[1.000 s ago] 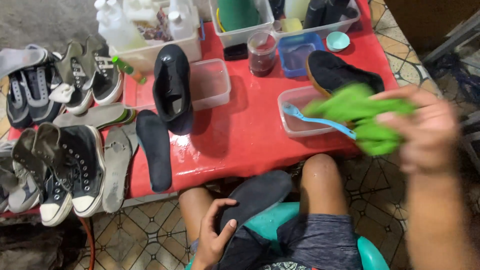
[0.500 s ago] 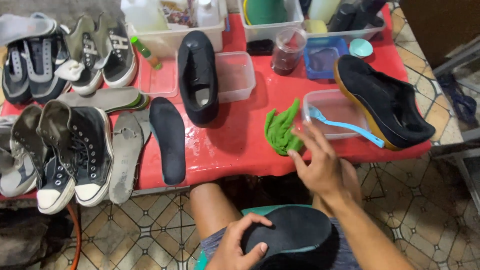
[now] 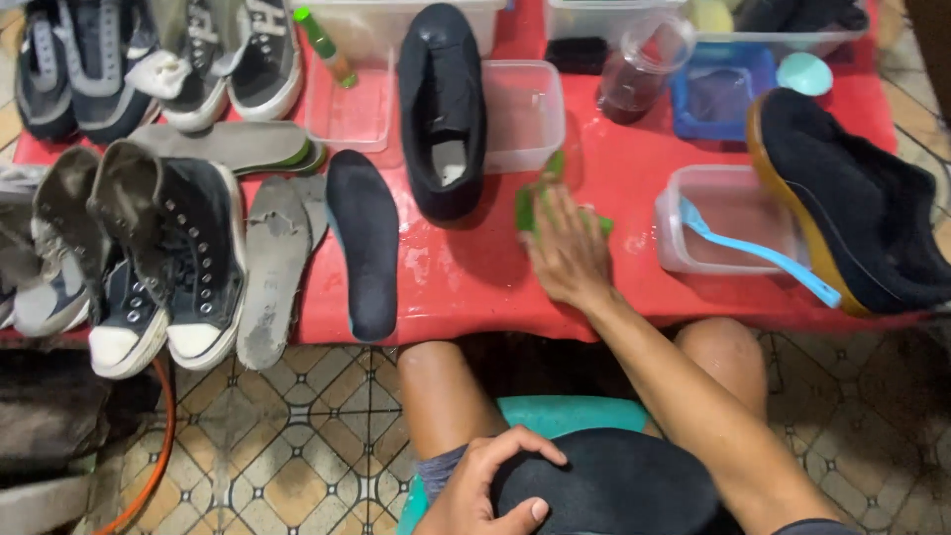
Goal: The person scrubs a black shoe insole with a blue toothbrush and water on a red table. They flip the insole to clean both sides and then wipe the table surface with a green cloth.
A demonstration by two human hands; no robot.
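1. Head view: the right hand [image 3: 567, 253], lately lifted with the green cloth [image 3: 535, 198], now presses it flat-palmed on the red table [image 3: 634, 287], suggesting wiping.
2. The left hand [image 3: 485, 485] grips a black insole [image 3: 609, 485] on the lap.

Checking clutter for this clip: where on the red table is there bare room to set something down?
Bare table lies between the black insole and the right hand, and between that hand and the brush tub. The left end is crowded with sneakers; the back edge with tubs.

Bare red table [image 3: 466, 287] lies open between black insole [image 3: 364, 243] and clear tub [image 3: 728, 218] — black shoe [image 3: 442, 109] blocks behind.
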